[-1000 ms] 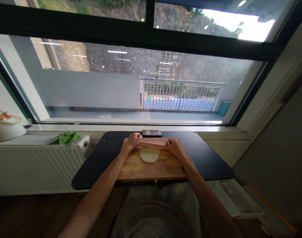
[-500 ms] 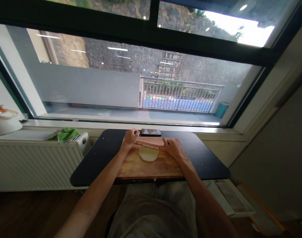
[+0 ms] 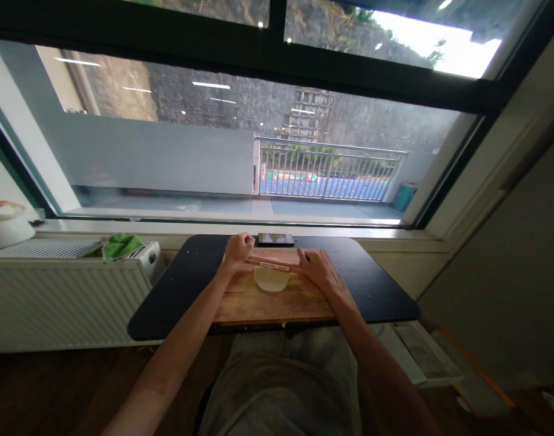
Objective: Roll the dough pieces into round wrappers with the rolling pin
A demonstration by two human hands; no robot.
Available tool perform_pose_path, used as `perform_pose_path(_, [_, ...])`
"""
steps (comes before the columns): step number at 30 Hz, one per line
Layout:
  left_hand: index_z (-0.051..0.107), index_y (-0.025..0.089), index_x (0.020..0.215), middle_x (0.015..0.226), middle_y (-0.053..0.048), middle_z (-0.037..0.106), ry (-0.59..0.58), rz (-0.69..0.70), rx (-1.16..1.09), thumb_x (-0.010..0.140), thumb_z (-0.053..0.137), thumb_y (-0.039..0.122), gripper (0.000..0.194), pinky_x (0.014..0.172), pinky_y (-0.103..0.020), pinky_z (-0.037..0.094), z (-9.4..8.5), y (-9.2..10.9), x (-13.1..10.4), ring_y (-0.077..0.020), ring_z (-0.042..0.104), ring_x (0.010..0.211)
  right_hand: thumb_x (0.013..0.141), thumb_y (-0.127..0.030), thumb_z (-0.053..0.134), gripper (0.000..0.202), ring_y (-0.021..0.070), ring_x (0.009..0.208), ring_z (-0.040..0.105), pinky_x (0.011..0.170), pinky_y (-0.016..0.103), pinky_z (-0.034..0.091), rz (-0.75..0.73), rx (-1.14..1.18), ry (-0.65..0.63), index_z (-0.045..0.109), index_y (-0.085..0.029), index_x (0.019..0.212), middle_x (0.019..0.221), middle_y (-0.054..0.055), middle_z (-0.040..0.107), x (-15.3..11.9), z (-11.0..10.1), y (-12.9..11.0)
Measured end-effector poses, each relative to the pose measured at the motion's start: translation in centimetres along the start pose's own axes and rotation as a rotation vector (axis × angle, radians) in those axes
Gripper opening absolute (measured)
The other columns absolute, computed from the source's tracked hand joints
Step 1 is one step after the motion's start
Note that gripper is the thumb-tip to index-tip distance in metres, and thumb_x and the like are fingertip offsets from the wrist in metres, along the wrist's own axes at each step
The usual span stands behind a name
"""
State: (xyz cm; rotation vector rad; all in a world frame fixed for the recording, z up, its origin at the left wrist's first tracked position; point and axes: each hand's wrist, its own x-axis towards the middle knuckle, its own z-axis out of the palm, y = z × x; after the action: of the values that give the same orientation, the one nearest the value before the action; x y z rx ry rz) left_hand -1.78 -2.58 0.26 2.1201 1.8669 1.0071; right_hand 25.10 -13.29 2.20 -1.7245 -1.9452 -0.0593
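A wooden rolling pin (image 3: 275, 266) with a red-and-white printed label lies crosswise on a wooden board (image 3: 272, 307). My left hand (image 3: 238, 250) is curled in a fist over the pin's left end. Over the right end is my right hand (image 3: 316, 266), its thumb toward the window and its other fingers partly hidden. A flat, pale round of dough (image 3: 271, 280) rests on the board. The pin crosses its far edge, so that part of the round is covered.
The board sits on a small black table (image 3: 376, 290). Behind it lies a phone (image 3: 275, 239), close to the window sill. A radiator (image 3: 72, 303) with a green cloth (image 3: 122, 245) on top stands at left. White drawers (image 3: 413, 354) are low at right.
The camera view has shifted slightly. Both hands stay on the rolling pin, and the pin still crosses the far part of the dough.
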Motion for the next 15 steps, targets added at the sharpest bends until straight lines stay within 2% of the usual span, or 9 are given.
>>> perform_pose_path(5, [0.081, 0.021, 0.105, 0.106, -0.013, 0.084, -0.023, -0.017, 0.038, 0.107, 0.046, 0.035, 0.039, 0.074, -0.030, 0.042, -0.5, -0.1, -0.1, -0.0254, 0.076, 0.098, 0.113, -0.049, 0.038, 0.065, 0.0171, 0.068, 0.063, 0.065, 0.029, 0.034, 0.026, -0.012, 0.025, 0.082, -0.016, 0.079, 0.079, 0.011, 0.081, 0.4, 1.6, 0.8])
perform_pose_path(9, [0.084, 0.022, 0.100, 0.104, -0.014, 0.085, -0.112, -0.042, 0.078, 0.102, 0.056, 0.038, 0.031, 0.073, -0.029, 0.044, -0.3, -0.5, -0.2, -0.0276, 0.078, 0.097, 0.113, -0.050, 0.039, 0.064, 0.0167, 0.067, 0.063, 0.065, 0.029, 0.034, 0.032, 0.001, 0.038, 0.083, -0.015, 0.081, 0.077, 0.010, 0.079, 0.7, 2.2, 1.1])
perform_pose_path(12, [0.085, 0.023, 0.099, 0.104, -0.014, 0.086, -0.181, -0.039, 0.098, 0.101, 0.059, 0.039, 0.030, 0.074, -0.029, 0.047, 0.0, -0.6, -0.1, -0.0277, 0.079, 0.096, 0.113, -0.045, 0.040, 0.060, 0.0181, 0.073, 0.068, 0.067, 0.028, 0.037, 0.064, -0.016, -0.019, 0.085, -0.013, 0.089, 0.081, 0.010, 0.080, 0.7, 2.2, 1.1])
perform_pose_path(15, [0.085, 0.024, 0.102, 0.109, -0.013, 0.086, -0.220, -0.022, 0.111, 0.101, 0.057, 0.033, 0.030, 0.076, -0.028, 0.049, 0.0, -0.7, 0.0, -0.0267, 0.079, 0.099, 0.114, -0.039, 0.040, 0.054, 0.0219, 0.088, 0.075, 0.077, 0.027, 0.044, 0.083, -0.039, -0.090, 0.086, -0.013, 0.104, 0.095, 0.013, 0.085, 0.8, 2.1, 0.9])
